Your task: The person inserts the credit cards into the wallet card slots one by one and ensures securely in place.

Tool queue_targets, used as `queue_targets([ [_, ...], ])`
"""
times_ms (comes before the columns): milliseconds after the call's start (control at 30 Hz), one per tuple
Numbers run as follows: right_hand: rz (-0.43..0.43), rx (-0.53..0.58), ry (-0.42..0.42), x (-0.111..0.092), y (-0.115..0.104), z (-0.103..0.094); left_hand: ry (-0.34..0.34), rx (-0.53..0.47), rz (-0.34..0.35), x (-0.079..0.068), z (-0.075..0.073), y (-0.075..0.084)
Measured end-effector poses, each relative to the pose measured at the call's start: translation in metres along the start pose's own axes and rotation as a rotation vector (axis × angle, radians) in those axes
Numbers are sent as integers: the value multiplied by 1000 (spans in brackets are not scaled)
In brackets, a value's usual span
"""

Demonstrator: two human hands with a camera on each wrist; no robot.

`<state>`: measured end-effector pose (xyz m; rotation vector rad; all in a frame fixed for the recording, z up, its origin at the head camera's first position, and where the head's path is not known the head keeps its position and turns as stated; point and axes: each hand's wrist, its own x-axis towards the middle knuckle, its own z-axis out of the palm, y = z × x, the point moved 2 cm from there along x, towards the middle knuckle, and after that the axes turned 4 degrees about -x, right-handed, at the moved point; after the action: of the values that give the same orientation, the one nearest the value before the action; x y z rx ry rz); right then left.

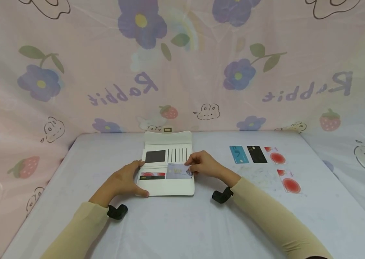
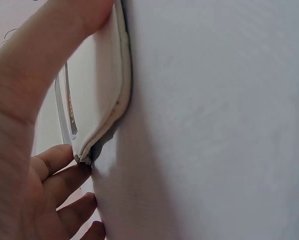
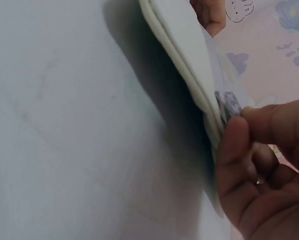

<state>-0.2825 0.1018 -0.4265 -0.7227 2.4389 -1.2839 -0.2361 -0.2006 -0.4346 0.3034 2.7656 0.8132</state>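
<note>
A white wallet [image 1: 169,187] lies unfolded on the table, with card slots and a dark window panel [image 1: 155,156] on its upper part. My left hand [image 1: 122,181] grips its left side, thumb on the lower panel and fingers at the edge. In the left wrist view, the fingertips [image 2: 64,175] meet the wallet's corner. My right hand [image 1: 206,164] pinches the right end of a silvery-lilac card [image 1: 178,171] between thumb and finger, over the lower right pocket. Red and black cards [image 1: 152,176] sit in the lower left pocket.
To the right lie a blue VIP card [image 1: 239,154], a black card [image 1: 257,154] and two white cards with red circles, one upper [image 1: 277,157] and one lower [image 1: 291,185]. A patterned curtain [image 1: 189,72] stands behind the white table [image 1: 182,230].
</note>
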Motion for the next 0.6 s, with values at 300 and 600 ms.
queue_targets([
  [300,-7,-10,-37,2,0,-3,4,14,-4,3,2,-2],
  [600,-4,-12,-90,4,0,-7,4,10,-16,1,2,-1],
])
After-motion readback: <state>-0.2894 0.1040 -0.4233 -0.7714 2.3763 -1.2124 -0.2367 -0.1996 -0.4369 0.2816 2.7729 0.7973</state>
